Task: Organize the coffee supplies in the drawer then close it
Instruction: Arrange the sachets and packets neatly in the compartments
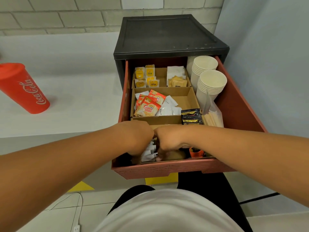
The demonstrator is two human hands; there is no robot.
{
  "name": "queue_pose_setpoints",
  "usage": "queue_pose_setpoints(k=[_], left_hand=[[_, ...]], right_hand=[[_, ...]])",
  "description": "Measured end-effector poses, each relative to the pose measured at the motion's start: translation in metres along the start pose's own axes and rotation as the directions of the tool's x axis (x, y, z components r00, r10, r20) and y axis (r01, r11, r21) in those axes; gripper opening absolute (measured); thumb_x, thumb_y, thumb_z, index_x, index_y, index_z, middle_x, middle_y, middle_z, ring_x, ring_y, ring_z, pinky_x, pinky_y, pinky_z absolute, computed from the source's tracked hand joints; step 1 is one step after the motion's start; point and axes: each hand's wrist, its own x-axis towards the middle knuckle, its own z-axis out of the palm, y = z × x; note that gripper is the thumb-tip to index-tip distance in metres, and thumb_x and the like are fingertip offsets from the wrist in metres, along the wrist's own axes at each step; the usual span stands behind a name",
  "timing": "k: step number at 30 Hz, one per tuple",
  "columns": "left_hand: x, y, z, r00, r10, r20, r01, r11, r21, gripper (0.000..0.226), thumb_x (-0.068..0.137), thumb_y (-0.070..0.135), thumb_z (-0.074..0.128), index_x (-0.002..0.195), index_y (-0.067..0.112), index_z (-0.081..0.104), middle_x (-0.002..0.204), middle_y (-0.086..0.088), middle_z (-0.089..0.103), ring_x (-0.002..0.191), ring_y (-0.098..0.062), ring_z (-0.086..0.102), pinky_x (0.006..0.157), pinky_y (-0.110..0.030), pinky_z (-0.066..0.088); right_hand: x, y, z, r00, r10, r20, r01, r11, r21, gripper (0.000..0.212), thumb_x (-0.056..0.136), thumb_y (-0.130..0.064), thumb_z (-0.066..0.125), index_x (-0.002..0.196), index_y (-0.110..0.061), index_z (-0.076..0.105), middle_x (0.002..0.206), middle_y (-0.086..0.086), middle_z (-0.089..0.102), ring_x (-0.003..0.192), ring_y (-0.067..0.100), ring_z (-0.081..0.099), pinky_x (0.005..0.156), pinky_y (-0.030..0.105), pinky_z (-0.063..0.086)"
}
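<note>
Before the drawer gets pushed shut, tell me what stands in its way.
Both hands do: the left hand and right hand reach down into the front compartment of the drawer, among white sachets. Nothing else visibly blocks it; whether the paper cups clear the cabinet opening cannot be told.

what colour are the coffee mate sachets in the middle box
The Coffee mate sachets are orange-red with white lettering, clearest in the head view.
</note>
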Motion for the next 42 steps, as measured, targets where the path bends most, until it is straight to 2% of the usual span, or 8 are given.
queue_pose_setpoints(k=[6, 10, 15, 20, 32, 35, 39, 42], left_hand=[[0.000, -0.002, -0.002, 0.999, -0.026, -0.042, 0.024, 0.999, -0.038, 0.058, 0.071, 0.039, 0.077, 0.119, 0.015, 0.057, 0.109, -0.003, 0.063, 0.090, -0.018, 0.060, 0.069, -0.024, 0.042], [0.002, -0.011, -0.002, 0.992, -0.051, -0.114, 0.040, 0.995, -0.091, 0.057, 0.071, 0.039, 0.077, 0.118, 0.016, 0.055, 0.098, 0.001, 0.062, 0.082, -0.015, 0.057, 0.068, -0.025, 0.045], [0.014, -0.002, 0.005, 0.999, -0.046, 0.008, 0.046, 0.998, -0.032, 0.063, 0.081, 0.040, 0.067, 0.135, 0.020, 0.044, 0.118, 0.001, 0.059, 0.102, -0.018, 0.058, 0.080, -0.026, 0.044], [0.023, -0.009, -0.001, 0.970, -0.185, -0.158, 0.170, 0.980, -0.100, 0.054, 0.086, 0.034, 0.063, 0.132, 0.013, 0.046, 0.124, -0.005, 0.055, 0.109, -0.021, 0.057, 0.086, -0.029, 0.047], [0.020, -0.017, -0.033, 0.992, -0.123, 0.022, 0.120, 0.986, 0.112, 0.046, 0.080, 0.036, 0.070, 0.118, 0.015, 0.058, 0.083, 0.000, 0.052, 0.084, -0.016, 0.049, 0.081, -0.024, 0.045], [0.020, -0.028, -0.042, 0.991, -0.131, -0.008, 0.131, 0.985, 0.113, 0.049, 0.078, 0.032, 0.074, 0.119, 0.012, 0.057, 0.102, -0.004, 0.060, 0.095, -0.020, 0.058, 0.077, -0.025, 0.044], [0.025, -0.040, -0.043, 0.996, -0.061, -0.067, 0.067, 0.993, 0.094, 0.038, 0.081, 0.030, 0.070, 0.113, 0.013, 0.060, 0.069, 0.003, 0.043, 0.079, -0.016, 0.050, 0.071, -0.025, 0.042], [0.028, -0.045, -0.041, 0.990, -0.032, -0.136, 0.050, 0.991, 0.124, 0.029, 0.085, 0.036, 0.064, 0.106, 0.016, 0.062, 0.076, 0.001, 0.049, 0.084, -0.017, 0.051, 0.072, -0.026, 0.041]], right_hand=[[-0.002, 0.004, -0.002, 0.996, 0.010, 0.084, -0.037, 0.943, 0.330, 0.059, 0.077, 0.006, 0.070, 0.130, -0.004, 0.047, 0.101, 0.013, 0.062, 0.092, 0.024, 0.059, 0.078, 0.031, 0.047], [-0.014, 0.003, -0.002, 0.995, -0.045, 0.084, 0.001, 0.889, 0.458, 0.068, 0.078, 0.009, 0.067, 0.138, -0.010, 0.040, 0.135, 0.011, 0.051, 0.106, 0.024, 0.059, 0.093, 0.034, 0.047], [0.000, -0.005, 0.014, 0.990, -0.046, -0.135, 0.080, 0.962, 0.260, 0.057, 0.068, -0.013, 0.081, 0.120, -0.012, 0.058, 0.118, 0.009, 0.065, 0.106, 0.029, 0.062, 0.094, 0.042, 0.050], [0.007, -0.006, -0.002, 0.936, -0.122, -0.330, 0.122, 0.992, -0.021, 0.060, 0.076, -0.020, 0.074, 0.129, -0.013, 0.047, 0.126, 0.008, 0.058, 0.112, 0.026, 0.056, 0.094, 0.035, 0.047], [0.012, -0.004, 0.001, 0.961, 0.016, -0.274, -0.074, 0.977, -0.201, 0.080, 0.073, -0.040, 0.076, 0.133, -0.007, 0.034, 0.128, 0.010, 0.052, 0.111, 0.027, 0.055, 0.077, 0.032, 0.045], [0.008, -0.003, 0.000, 0.964, 0.008, -0.266, -0.075, 0.967, -0.243, 0.085, 0.073, -0.051, 0.072, 0.137, -0.010, 0.034, 0.132, 0.010, 0.046, 0.117, 0.028, 0.050, 0.084, 0.033, 0.045], [0.001, -0.001, -0.001, 0.976, -0.046, -0.213, -0.026, 0.946, -0.322, 0.084, 0.078, -0.050, 0.067, 0.144, -0.014, 0.029, 0.138, 0.011, 0.040, 0.125, 0.030, 0.044, 0.097, 0.036, 0.042], [0.000, 0.000, 0.002, 0.978, -0.075, -0.193, 0.019, 0.960, -0.278, 0.081, 0.080, -0.046, 0.068, 0.143, -0.014, 0.029, 0.140, 0.010, 0.043, 0.126, 0.028, 0.045, 0.095, 0.031, 0.041]])
